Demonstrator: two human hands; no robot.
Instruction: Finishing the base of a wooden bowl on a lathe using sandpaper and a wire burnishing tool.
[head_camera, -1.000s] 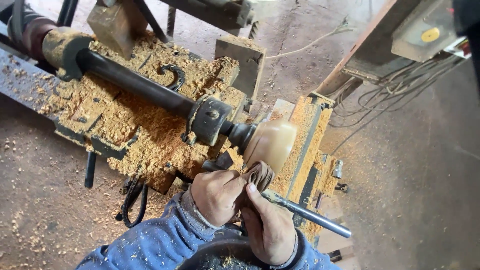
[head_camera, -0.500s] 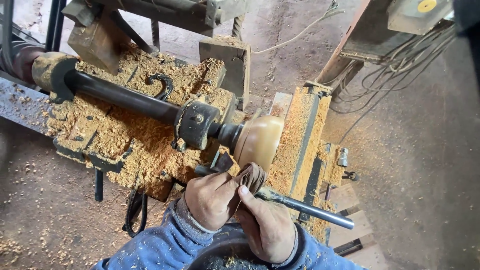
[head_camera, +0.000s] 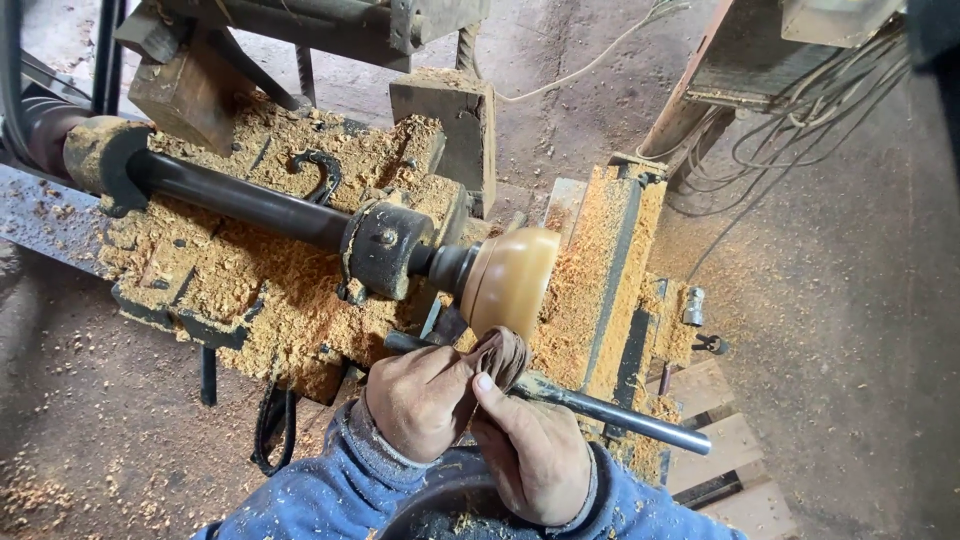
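While both hands (head_camera: 480, 425) pinch brown sandpaper (head_camera: 497, 355), it touches the wooden bowl (head_camera: 515, 280).

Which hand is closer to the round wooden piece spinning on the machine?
Left. The left hand presses a brown cloth against the round wooden piece; the right hand sits behind, farther back.

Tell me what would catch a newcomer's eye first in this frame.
The pale rounded wooden piece mounted on the end of the dark lathe shaft, at centre, draws the eye first. Just below it, the left hand and right hand press a brown folded cloth against the wood, above a metal bar. Orange wood shavings blanket the machine bed all around.
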